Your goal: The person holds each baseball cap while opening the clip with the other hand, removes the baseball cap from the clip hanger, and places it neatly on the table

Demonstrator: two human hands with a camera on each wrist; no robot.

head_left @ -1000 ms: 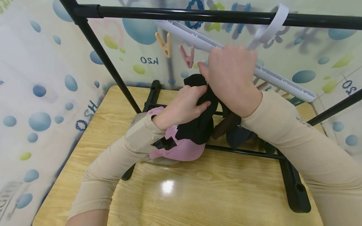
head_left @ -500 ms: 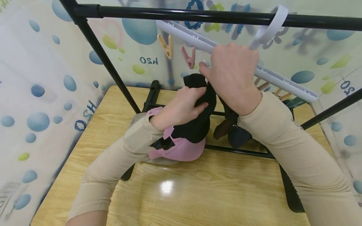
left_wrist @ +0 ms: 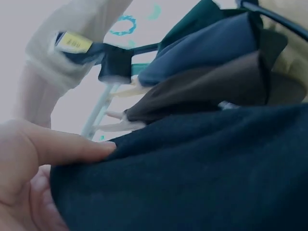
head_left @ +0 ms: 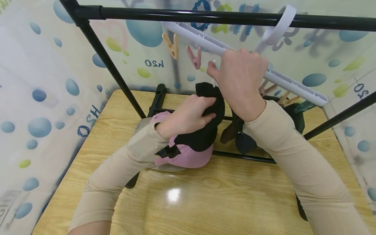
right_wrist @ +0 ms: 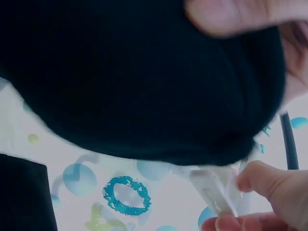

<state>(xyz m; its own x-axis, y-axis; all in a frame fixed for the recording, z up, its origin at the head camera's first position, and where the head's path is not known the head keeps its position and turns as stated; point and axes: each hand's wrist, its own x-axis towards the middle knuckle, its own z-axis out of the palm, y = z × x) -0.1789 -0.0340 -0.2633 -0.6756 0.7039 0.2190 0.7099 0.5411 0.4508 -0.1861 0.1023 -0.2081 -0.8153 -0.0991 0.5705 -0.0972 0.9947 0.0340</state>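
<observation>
My left hand (head_left: 191, 114) grips a black cap (head_left: 202, 137), thumb on one side and fingers behind it; in the left wrist view the thumb (left_wrist: 82, 149) presses on the dark cloth (left_wrist: 192, 178). Beside the white hanger (head_left: 202, 40), my right hand (head_left: 242, 83) pinches a white clip (right_wrist: 214, 192), also seen as a thin white edge (head_left: 214, 73) above the cap. The clip lies right by the cap's edge; whether it bites the cloth is hard to tell. Below the left hand hangs a pink cap (head_left: 194, 156), with a grey cap (head_left: 144, 125) behind it.
A black rack's top bar (head_left: 182, 15) carries the hanger by its ring (head_left: 283, 24). Empty clips, one yellow (head_left: 171, 45) and one pink (head_left: 194, 58), dangle at left. Brown (head_left: 228, 133) and navy caps (head_left: 245, 143) sit at right, over the wooden table (head_left: 223, 195).
The black cap and my left fingers have dropped slightly, and the white clip's edge now shows. My right forearm has swung a little left, uncovering more clips and a dark cap at right.
</observation>
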